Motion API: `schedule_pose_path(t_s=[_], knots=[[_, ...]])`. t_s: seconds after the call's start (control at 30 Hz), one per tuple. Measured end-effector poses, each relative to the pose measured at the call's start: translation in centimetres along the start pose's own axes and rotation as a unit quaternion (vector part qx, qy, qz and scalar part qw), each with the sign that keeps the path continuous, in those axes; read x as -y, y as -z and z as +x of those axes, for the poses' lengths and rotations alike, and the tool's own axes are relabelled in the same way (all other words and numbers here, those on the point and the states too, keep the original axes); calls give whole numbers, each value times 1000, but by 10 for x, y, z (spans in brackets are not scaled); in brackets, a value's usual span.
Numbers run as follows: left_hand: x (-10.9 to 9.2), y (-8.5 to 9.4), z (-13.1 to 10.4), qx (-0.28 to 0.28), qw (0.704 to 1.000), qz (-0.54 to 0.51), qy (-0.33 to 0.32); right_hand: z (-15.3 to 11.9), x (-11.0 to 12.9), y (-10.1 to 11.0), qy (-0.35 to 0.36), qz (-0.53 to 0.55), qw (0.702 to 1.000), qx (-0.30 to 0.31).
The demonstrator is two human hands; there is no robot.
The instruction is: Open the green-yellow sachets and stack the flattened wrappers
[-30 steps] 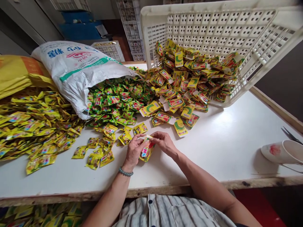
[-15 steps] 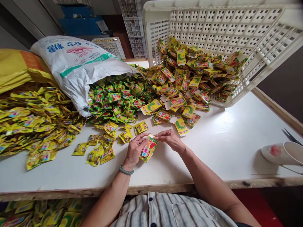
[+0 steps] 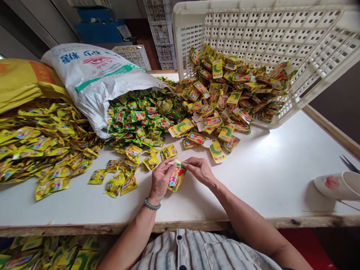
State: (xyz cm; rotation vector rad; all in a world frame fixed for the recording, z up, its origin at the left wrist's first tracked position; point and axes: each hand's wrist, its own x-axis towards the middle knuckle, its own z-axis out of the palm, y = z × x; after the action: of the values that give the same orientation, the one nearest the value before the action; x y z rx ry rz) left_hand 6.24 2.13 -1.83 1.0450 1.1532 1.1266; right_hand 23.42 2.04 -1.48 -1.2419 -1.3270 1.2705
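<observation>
A small printed candy box [image 3: 177,177], yellow and green with a red fruit picture, is held upright and slightly tilted above the white table. My left hand [image 3: 162,177] is closed around its left side, a beaded bracelet on the wrist. The fingers of my right hand [image 3: 198,168] pinch the box's top right corner, by its white-edged upper end. Just beyond lie loose yellow sachets [image 3: 150,161] and a few yellow boxes [image 3: 216,150]. Behind them, green sachets [image 3: 140,116] spill from a white woven sack [image 3: 95,78].
A large white plastic basket [image 3: 270,22] lies tipped toward me, boxes [image 3: 233,97] pouring out of it. Yellow sachets [image 3: 42,146] are heaped at left beside a yellow bag [image 3: 19,82]. A flowered cup [image 3: 334,185] and scissors [image 3: 350,164] sit at the right.
The box's top end now looks flatter, with less white flap showing, and my right fingers are closer against it. The whole view has shifted slightly.
</observation>
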Motion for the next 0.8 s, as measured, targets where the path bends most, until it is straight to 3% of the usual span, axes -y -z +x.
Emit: schedule_pose_path(t_s=[0.17,0.27,0.43,0.53,0.63,0.7,0.77,0.8], knots=[[-2,4,2,34,999,7,16,-5,2,-7,93,-72,993,-9],[-3,3,2,65,997,-5,30,-5,0,-13,95,-81,992,-30],[-6,1,-5,43,998,-21,43,-7,0,-16,79,-62,995,11],[-8,10,-8,103,990,52,77,-7,-2,-16,55,-86,994,35],[-16,22,-1,170,959,213,80,-2,-6,-19,34,-141,989,6],[-23,26,11,113,924,365,4,2,-9,-21,30,-158,986,-31],[-29,25,27,41,862,493,-106,7,-13,-21,27,-159,985,-60],[-31,24,36,31,830,536,-152,8,-15,-20,24,-158,985,-71]])
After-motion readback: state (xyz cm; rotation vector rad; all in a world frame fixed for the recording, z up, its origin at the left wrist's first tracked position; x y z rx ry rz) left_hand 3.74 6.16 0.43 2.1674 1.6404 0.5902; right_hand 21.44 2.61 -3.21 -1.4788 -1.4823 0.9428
